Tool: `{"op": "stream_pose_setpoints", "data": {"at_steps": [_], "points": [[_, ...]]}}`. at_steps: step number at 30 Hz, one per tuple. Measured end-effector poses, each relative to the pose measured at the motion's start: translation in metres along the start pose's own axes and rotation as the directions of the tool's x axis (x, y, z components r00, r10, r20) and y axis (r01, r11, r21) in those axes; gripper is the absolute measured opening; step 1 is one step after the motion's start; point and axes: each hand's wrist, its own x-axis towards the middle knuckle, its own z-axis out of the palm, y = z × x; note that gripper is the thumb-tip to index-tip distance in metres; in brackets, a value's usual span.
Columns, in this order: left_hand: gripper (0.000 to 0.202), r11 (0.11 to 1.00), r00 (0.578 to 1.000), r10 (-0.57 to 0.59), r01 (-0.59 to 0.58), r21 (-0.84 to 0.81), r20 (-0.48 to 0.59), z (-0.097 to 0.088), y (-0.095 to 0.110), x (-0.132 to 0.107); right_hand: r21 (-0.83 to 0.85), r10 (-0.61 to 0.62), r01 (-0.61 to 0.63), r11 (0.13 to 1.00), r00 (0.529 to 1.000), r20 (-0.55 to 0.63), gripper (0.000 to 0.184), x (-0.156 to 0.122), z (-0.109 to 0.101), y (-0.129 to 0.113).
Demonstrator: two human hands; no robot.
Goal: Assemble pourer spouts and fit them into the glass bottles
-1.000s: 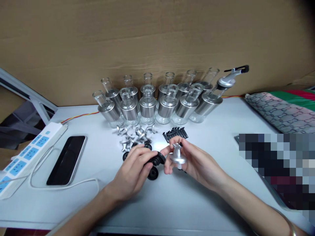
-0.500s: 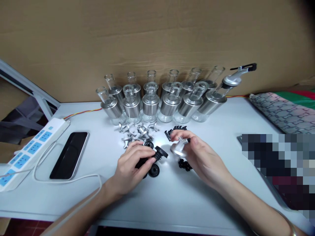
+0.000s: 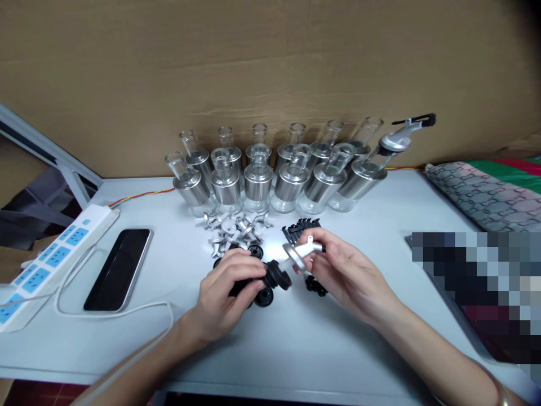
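Between its thumb and fingers my left hand (image 3: 228,287) grips a black ribbed stopper (image 3: 278,275), its wide disc end facing right. My right hand (image 3: 346,270) pinches a silver pourer spout (image 3: 302,252), with the round flange toward the stopper. The two parts are close together at mid-table; whether they touch I cannot tell. Under and beside my left hand lie more black stoppers (image 3: 264,297), partly hidden. Just behind is a pile of silver spouts (image 3: 236,228). Thin black levers (image 3: 302,228) and small black caps (image 3: 316,286) lie near my right hand.
Two rows of glass bottles with steel sleeves (image 3: 258,181) stand at the back; the front right one carries a complete pourer (image 3: 399,138). On the left are a phone (image 3: 118,269), a power strip (image 3: 54,259) and a white cable (image 3: 114,316). A patterned cloth (image 3: 486,194) lies right.
My right hand has turned the spout so its flange faces left, toward the stopper. The stopper in my left hand has tipped and moved slightly lower.
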Motion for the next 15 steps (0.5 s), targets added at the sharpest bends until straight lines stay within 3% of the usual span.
{"op": "stream_pose_setpoints", "data": {"at_steps": [7, 15], "points": [[0.011, 1.0, 0.998, -0.014, 0.013, 0.014, 0.056, 0.0, 0.001, 0.002, -0.041, 0.033, -0.031, 0.999, 0.999, 0.037, 0.023, 0.0, -0.004, 0.002], [0.004, 0.995, 0.991, 0.087, -0.092, 0.048, 0.104, 0.003, 0.0, 0.003, -0.14, 0.047, -0.037, 0.989, 0.996, 0.069, 0.027, -0.001, -0.012, 0.003]]}}
